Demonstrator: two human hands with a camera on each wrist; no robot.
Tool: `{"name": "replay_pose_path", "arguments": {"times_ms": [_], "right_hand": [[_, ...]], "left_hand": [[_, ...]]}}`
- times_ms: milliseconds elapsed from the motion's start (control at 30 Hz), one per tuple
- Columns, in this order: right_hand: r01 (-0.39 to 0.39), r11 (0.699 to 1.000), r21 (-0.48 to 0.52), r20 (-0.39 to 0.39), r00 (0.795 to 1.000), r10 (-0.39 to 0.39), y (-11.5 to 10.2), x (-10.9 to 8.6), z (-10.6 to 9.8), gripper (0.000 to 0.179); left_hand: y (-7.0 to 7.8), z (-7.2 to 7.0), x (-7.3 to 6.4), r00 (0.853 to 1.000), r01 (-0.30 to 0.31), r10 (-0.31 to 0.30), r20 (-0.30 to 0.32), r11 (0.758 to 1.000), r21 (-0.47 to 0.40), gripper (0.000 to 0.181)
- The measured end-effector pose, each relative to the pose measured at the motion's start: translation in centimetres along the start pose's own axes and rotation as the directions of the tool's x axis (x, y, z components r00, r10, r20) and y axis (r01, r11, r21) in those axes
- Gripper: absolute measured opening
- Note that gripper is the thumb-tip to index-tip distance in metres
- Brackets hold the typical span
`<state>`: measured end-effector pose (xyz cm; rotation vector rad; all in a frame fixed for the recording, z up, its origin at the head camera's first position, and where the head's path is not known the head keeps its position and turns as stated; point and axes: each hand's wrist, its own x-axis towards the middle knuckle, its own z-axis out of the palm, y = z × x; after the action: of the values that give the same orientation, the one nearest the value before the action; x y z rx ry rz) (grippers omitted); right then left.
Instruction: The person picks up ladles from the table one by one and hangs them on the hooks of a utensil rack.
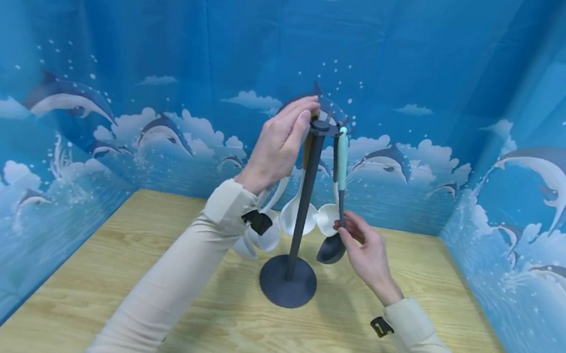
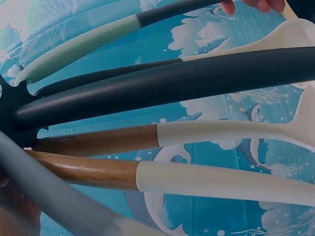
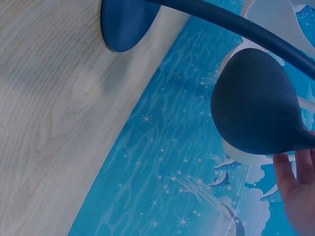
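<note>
A dark utensil stand [image 1: 305, 202] with a round base stands upright on the table, utensils hanging around it. My right hand [image 1: 365, 253] pinches the lower shaft of a ladle [image 1: 342, 166] with a mint handle and a dark bowl [image 3: 258, 103]. The handle's top is at the stand's hook ring [image 1: 324, 127]. At the ring's left side, my left hand [image 1: 282, 141] has its fingers extended, fingertips right at the edge. In the left wrist view, a grey handle [image 2: 54, 189] passes in front of that hand and partly hides it.
White-headed utensils hang close together around the post, among them a white spoon [image 1: 327, 219] behind the ladle and a wooden-handled one [image 2: 93, 169]. The wood-grain table [image 1: 109, 273] is enclosed by a blue dolphin-print curtain [image 1: 136, 37] at the back and sides.
</note>
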<state>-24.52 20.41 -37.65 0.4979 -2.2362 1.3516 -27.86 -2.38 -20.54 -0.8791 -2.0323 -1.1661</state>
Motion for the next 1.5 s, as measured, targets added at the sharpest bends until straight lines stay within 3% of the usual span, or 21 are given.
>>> {"name": "replay_pose_path", "arguments": {"times_ms": [333,767,1033,1133,1333,1500], "right_hand": [[0.024,1.0,0.005,0.0,1.0,-0.024,0.0,-0.2,0.2,0.038],[0.028,1.0,0.013,0.007,1.0,-0.028,-0.3,-0.5,0.3,0.037],[0.003,1.0,0.009,0.023,1.0,-0.004,-4.2,-0.9,0.1,0.034],[0.006,1.0,0.019,0.019,1.0,-0.007,-3.7,-0.9,0.3,0.035],[-0.006,0.999,0.04,0.001,1.0,0.005,-0.3,-0.9,0.4,0.037],[0.003,1.0,-0.024,-0.02,1.0,-0.004,0.6,-1.1,-0.2,0.035]], "left_hand": [[-0.4,-0.8,-0.8,0.996,-0.026,0.025,0.084,1.0,0.017,0.051],[-1.6,-1.5,-4.0,0.997,-0.018,0.015,0.08,0.999,0.036,0.053],[-1.9,-2.3,-6.3,0.999,-0.019,0.018,0.028,0.999,0.044,0.053],[-2.2,-2.6,-7.1,1.0,-0.006,0.005,0.022,0.999,0.049,0.054],[-3.0,-3.1,-9.1,0.997,0.063,-0.065,0.041,0.997,0.053,0.052],[-3.8,-3.4,-11.1,0.988,0.149,-0.151,0.04,0.987,0.056,0.049]]}}
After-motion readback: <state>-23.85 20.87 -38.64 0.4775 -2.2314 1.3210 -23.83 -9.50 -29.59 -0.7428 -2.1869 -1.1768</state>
